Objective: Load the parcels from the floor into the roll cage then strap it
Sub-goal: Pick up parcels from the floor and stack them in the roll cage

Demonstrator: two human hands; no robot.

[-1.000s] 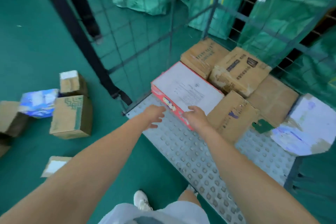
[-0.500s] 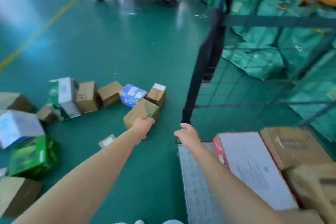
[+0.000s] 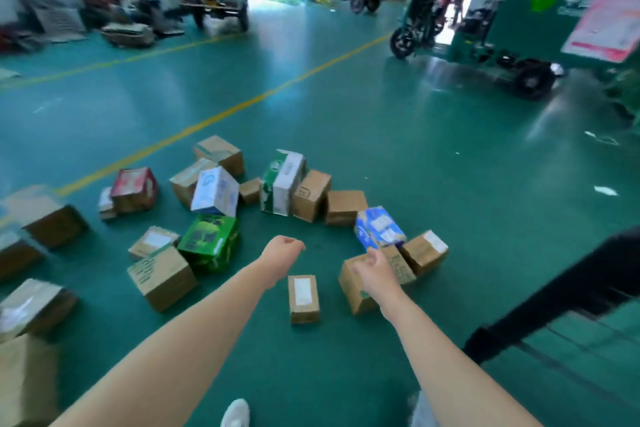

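Roughly twenty parcels lie loose on the glossy green floor; the count is unsure at the blurred left edge. None is in hand.

Landmark: one small brown carton with a white label, lying flat between the two forearms.

- By colour: one green box left of the landmark, one blue box beyond it to the right, one red box far left.
- Beyond the landmark: one white-and-blue box and one tall green-and-white box.
- The rest are plain brown cardboard. All are rectangular, and several tilt or lean on neighbours.

Two hands:
- Left hand: beyond the landmark and slightly left, fingers curled under, grasping nothing.
- Right hand: just right of the landmark, loosely curled, holding nothing. It sits in front of a brown carton with green print; contact cannot be told.

The roll cage shows only as a dark slanted bar, blurred, well apart to the landmark's right; the printed carton lies between them.

Three green cargo tricycles stand far beyond the landmark. Two yellow floor lines run beyond the parcels. One white shoe shows nearer than the landmark.
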